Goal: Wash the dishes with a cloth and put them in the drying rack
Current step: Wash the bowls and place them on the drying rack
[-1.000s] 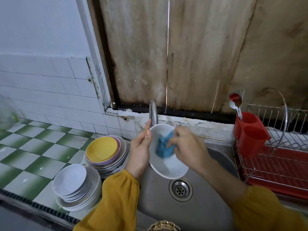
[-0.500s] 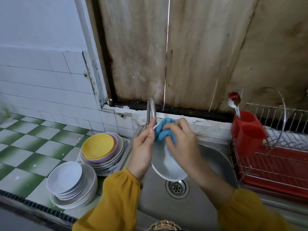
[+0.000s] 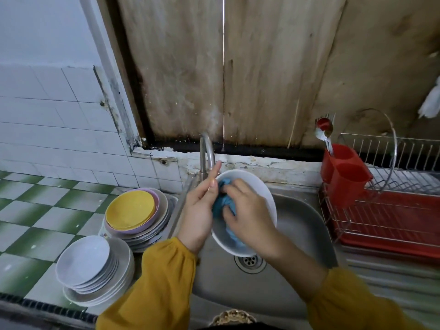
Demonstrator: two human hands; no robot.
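Observation:
Over the steel sink (image 3: 297, 225) my left hand (image 3: 200, 210) grips the left rim of a white plate (image 3: 259, 186), which is tilted toward me. My right hand (image 3: 250, 215) holds a crumpled blue cloth (image 3: 222, 203) and presses it against the plate's inner face. The wire drying rack (image 3: 385, 210) with its red tray stands to the right of the sink and holds no plates.
Two stacks of dishes sit on the green-checked counter at left: one topped by a yellow plate (image 3: 130, 209), one of white plates (image 3: 83, 260). The tap (image 3: 206, 156) rises behind the plate. A red cutlery holder (image 3: 345, 172) with spoons hangs on the rack.
My right hand has moved the cloth from the plate's top edge down onto its inner face. The plate has turned to show more of its face.

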